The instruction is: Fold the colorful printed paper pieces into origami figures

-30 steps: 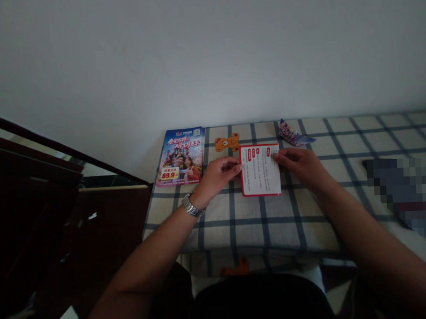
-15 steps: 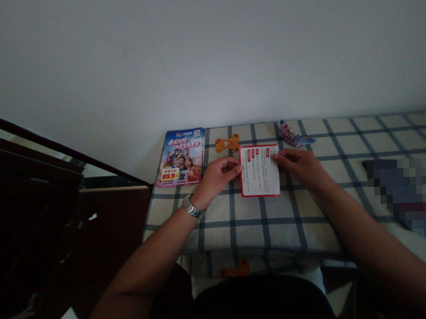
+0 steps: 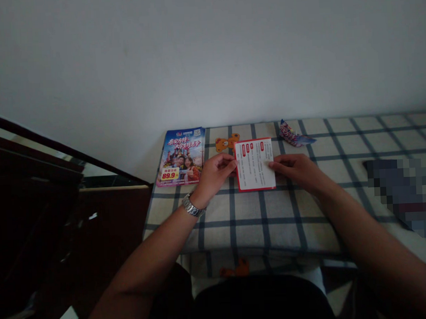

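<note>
Between both hands is a white printed leaflet (image 3: 255, 164) with a red border and red labels, its lines of text turned sideways. My left hand (image 3: 220, 171) pinches its left edge between thumb and fingers. On the opposite edge, my right hand (image 3: 294, 170) grips it with the thumb on top. A metal watch (image 3: 193, 205) circles my left wrist. Left of the hands lies a blue and pink flyer stack (image 3: 182, 156) marked 89.9. Just behind the leaflet, a printed bear (image 3: 225, 143) shows on the cloth, partly covered.
A checked cloth (image 3: 216, 225) covers the table, which meets a plain wall (image 3: 208, 61). A crumpled colourful wrapper (image 3: 294, 134) lies at the back. To the right is a dark, pixelated flat object (image 3: 401, 193). Dark furniture (image 3: 31, 209) stands at left.
The leaflet has shifted slightly left and away from me, tilting a little. My right thumb sits lower on its edge than before. The other things stay in place.
</note>
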{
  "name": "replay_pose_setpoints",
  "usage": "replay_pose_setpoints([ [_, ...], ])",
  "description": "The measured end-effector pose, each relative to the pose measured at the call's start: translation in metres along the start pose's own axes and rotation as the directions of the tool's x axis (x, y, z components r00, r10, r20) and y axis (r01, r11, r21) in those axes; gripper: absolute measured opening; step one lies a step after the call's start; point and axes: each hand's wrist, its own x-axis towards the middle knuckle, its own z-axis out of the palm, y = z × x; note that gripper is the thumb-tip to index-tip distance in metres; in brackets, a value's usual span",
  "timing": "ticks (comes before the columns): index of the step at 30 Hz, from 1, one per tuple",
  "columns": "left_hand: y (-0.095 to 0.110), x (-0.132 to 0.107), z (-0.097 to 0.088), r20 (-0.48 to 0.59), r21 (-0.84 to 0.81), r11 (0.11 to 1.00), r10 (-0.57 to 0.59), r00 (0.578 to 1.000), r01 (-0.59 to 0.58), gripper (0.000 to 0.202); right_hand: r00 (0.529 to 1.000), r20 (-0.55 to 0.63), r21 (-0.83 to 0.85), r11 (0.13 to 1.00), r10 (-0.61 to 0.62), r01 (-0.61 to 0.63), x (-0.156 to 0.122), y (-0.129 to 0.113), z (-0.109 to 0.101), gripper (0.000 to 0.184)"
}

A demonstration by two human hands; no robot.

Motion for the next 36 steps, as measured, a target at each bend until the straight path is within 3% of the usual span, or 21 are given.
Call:
replay_pose_setpoints([
  [12,0.005,-0.001,0.000,0.003,0.044,0.999,0.022,1.000,-0.022,0.033,1.000,-0.011,-0.019,1.000,-0.008,0.007,0.002,0.007,-0.002,0.042],
  [20,0.006,-0.001,0.001,0.046,0.077,0.996,0.049,0.998,-0.052,0.025,0.998,-0.060,0.000,1.000,-0.020,0.020,0.000,-0.004,0.001,0.044],
  [32,0.007,-0.002,0.001,0.021,0.099,0.993,0.061,0.998,-0.063,0.028,0.999,-0.034,0.048,0.999,-0.006,0.008,0.002,0.002,0.000,0.043],
  [36,0.003,0.000,0.000,-0.011,0.085,0.994,0.075,0.997,-0.074,0.030,1.000,0.029,0.037,0.999,0.010,-0.011,0.000,-0.002,0.001,0.044],
])
